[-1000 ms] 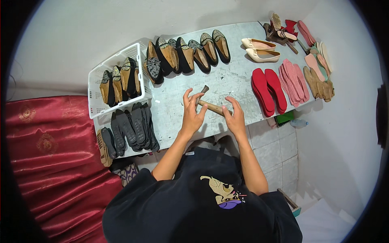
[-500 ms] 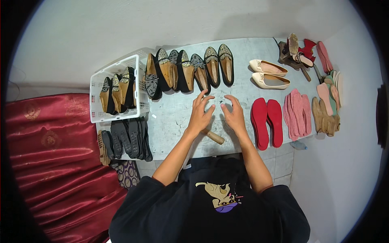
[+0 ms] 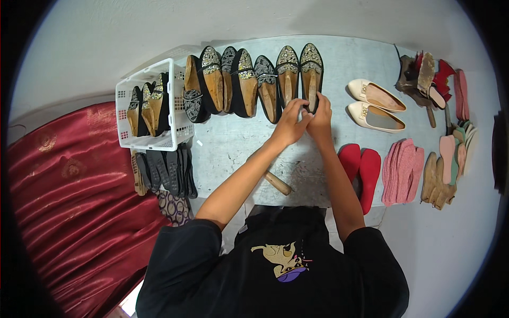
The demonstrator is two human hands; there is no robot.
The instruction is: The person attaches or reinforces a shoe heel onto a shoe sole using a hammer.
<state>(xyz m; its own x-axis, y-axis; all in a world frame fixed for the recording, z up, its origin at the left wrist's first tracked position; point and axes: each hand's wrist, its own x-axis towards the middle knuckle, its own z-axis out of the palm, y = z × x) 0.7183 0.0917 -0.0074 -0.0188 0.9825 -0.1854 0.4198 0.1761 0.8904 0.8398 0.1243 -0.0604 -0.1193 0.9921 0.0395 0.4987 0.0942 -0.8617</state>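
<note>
A row of black flat shoes with glittery gold or silver toes lies along the back of the table, wooden shoe lasts inside them. At the heel of the rightmost shoe (image 3: 311, 63), my left hand (image 3: 290, 124) and my right hand (image 3: 319, 123) come close together. My right fingers curl round its right side; my left fingertips press at its left side, and the thumbs meet near the heel. My left hand partly covers the heel of the neighbouring gold-toed shoe (image 3: 287, 63). A wooden tool handle (image 3: 278, 183) lies on the table between my forearms.
A white plastic basket (image 3: 174, 106) with more shoes stands at left, dark soles (image 3: 172, 172) before it. To the right are cream flats (image 3: 376, 116), red soles (image 3: 369, 175), pink insoles (image 3: 400, 172), wooden lasts (image 3: 437, 183) and tools with scraps (image 3: 416, 79). A red curtain (image 3: 79, 201) hangs left.
Both hands have moved forward and to the right, from hovering apart over the table to the heel of the rightmost shoe. The view has shifted slightly.
</note>
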